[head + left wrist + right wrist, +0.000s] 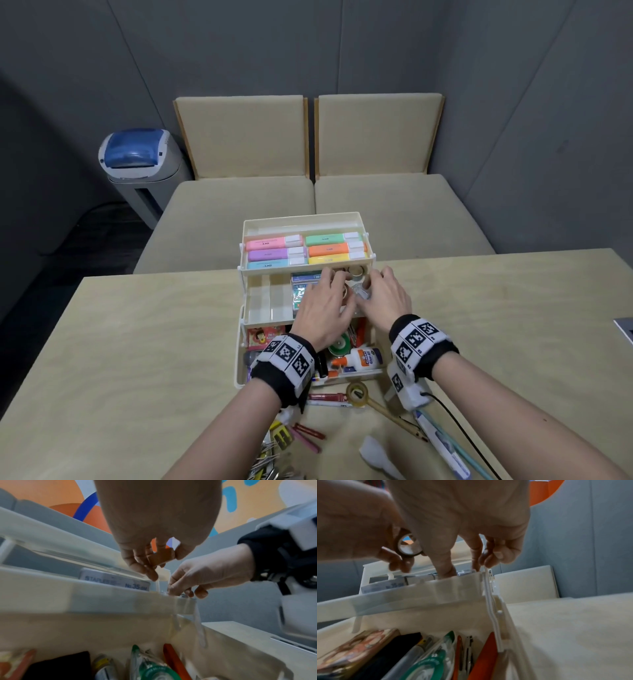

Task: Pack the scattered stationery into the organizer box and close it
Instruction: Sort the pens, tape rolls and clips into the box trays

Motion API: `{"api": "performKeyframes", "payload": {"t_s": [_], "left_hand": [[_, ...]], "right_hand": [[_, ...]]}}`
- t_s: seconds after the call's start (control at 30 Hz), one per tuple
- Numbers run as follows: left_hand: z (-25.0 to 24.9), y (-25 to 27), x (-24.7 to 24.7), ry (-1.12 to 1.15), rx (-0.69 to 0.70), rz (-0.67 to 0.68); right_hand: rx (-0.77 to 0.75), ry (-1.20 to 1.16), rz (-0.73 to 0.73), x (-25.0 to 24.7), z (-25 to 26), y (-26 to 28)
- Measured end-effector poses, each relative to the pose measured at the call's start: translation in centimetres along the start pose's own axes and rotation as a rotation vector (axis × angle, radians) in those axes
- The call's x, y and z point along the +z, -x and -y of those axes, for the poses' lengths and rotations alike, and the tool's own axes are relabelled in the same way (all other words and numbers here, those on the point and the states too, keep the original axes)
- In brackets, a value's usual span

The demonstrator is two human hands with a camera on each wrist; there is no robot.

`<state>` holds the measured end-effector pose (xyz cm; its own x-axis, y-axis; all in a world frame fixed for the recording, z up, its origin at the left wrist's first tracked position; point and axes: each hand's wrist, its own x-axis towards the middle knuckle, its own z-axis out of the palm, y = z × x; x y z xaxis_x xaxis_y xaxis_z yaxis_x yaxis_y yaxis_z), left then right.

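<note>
The cream organizer box [238, 363] stands open in three tiers. Pastel highlighters [274, 242] fill its top tray. My left hand [334, 291] hovers over the right end of the middle tray [267, 306] and pinches a small brown tape roll [161, 557], which also shows in the right wrist view [407, 546]. Beside it my right hand [371, 287] reaches into the same corner, fingers curled on a small clear case [362, 292]. Staple boxes [116, 581] lie in that tray. The bottom tier holds a glue bottle [363, 358] and green correction tape [428, 669].
Loose on the table in front of the box lie a tan tape roll [356, 394], a red pen [325, 397], a pencil [394, 416], red and pink crayons [308, 432], binder clips [267, 455] and a packaged pen [442, 442]. Beige sofa seats stand behind the table.
</note>
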<state>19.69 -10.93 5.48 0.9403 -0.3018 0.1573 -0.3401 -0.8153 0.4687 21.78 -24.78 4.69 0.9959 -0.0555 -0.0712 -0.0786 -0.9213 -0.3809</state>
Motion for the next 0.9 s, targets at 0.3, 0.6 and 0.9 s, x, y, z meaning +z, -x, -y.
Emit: {"api": "performKeyframes", "payload": {"t_s": [0.3,0.6,0.9], "left_hand": [[-0.8,-1.3,2.0,-0.036,0.018,-0.023],[-1.3,-3.1,2.1,-0.151,0.105,0.048],[-0.4,-2.1,2.2,-0.360,0.115,0.064]], "right_hand": [[0.168,-0.641,-0.258,-0.9,-2.0,2.1],[0.224,-0.767,-0.308,-1.0,-3.9,2.1],[0.124,-0.668,-0.160,-1.2,-2.7,2.1]]}}
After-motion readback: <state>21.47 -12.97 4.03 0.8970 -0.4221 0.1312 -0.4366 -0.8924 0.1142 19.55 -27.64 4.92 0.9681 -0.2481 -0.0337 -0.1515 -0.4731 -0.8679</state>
